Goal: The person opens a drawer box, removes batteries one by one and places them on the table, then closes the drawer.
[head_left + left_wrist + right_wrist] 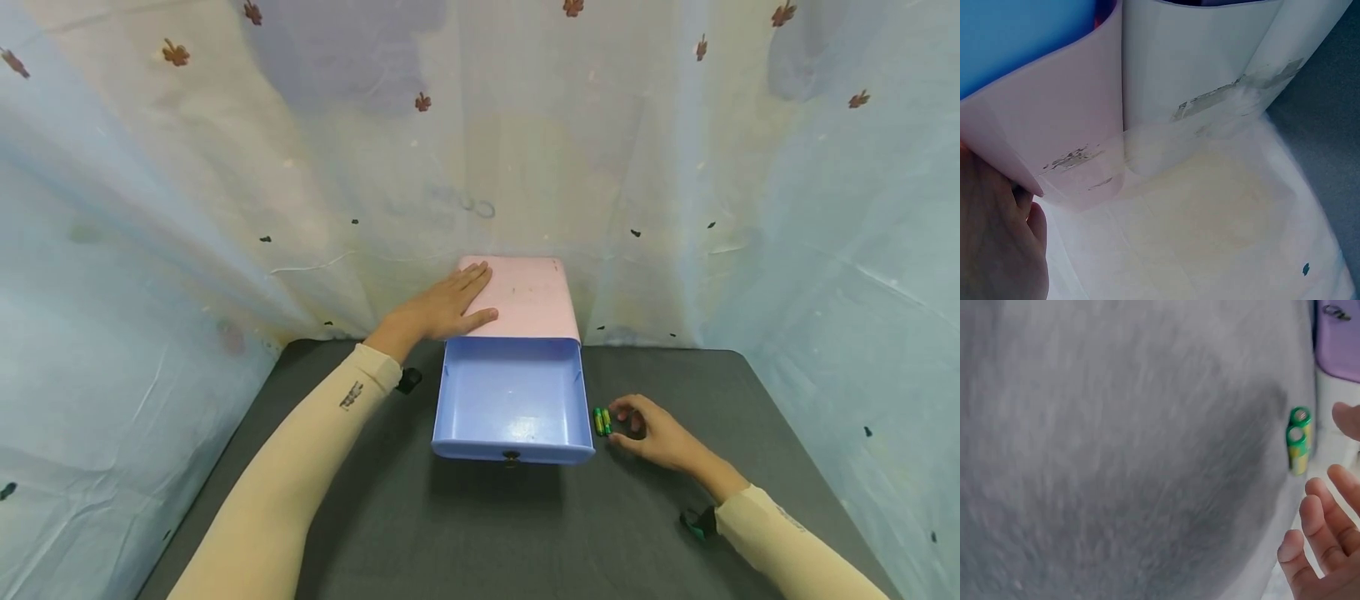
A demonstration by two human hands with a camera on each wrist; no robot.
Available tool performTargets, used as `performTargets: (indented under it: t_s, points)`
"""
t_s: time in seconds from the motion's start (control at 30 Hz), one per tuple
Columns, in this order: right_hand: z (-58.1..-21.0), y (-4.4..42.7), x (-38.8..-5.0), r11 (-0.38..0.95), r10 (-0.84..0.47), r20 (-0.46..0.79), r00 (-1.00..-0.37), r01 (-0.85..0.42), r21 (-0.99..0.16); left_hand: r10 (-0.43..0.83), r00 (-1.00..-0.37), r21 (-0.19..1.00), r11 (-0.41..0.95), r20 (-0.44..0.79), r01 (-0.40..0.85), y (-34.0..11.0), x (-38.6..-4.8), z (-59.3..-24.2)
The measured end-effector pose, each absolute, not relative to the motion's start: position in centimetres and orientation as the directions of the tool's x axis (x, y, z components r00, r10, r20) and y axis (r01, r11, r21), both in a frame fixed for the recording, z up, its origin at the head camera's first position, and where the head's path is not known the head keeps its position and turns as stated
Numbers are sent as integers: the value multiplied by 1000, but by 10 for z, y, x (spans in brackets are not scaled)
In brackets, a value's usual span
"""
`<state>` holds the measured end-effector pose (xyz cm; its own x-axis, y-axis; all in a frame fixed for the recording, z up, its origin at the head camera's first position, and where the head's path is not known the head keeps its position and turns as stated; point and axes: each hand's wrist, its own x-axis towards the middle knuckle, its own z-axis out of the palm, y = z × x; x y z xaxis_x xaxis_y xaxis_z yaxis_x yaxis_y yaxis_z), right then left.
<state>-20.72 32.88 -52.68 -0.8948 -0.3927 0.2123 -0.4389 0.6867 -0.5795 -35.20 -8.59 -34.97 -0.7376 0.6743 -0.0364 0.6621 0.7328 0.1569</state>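
A pink cabinet (pixel 528 296) stands at the back of the table with its blue drawer (pixel 510 400) pulled out; no item shows inside the drawer. The left hand (pixel 450 304) rests flat on the left part of the pink top, fingers spread. In the left wrist view that hand (pixel 1000 237) lies against the pink side (pixel 1066 125). Two green and yellow batteries (pixel 602 422) lie side by side on the table, right of the drawer. Just right of them is the right hand (pixel 656 433), fingers bent and parted, holding nothing. The right wrist view shows batteries (pixel 1298 440) beside the hand (pixel 1329 544).
The dark table (pixel 495 542) extends around the cabinet. A pale patterned curtain (pixel 525 167) hangs behind and at both sides. A small metal lock (pixel 511 456) sits on the drawer's front. White panels (pixel 1191 69) adjoin the pink one in the left wrist view.
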Motion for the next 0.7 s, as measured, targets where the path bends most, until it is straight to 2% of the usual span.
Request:
performTargets:
  t_s: [0.27, 0.7]
  points:
    - [-519, 315, -188, 643, -307, 211, -928, -366, -672, 679, -734, 150, 729, -30, 668, -86, -353, -351]
    - [-514, 288, -149, 345, -408, 336, -849, -484, -804, 675, -737, 150, 733, -32, 664, -86, -355, -352]
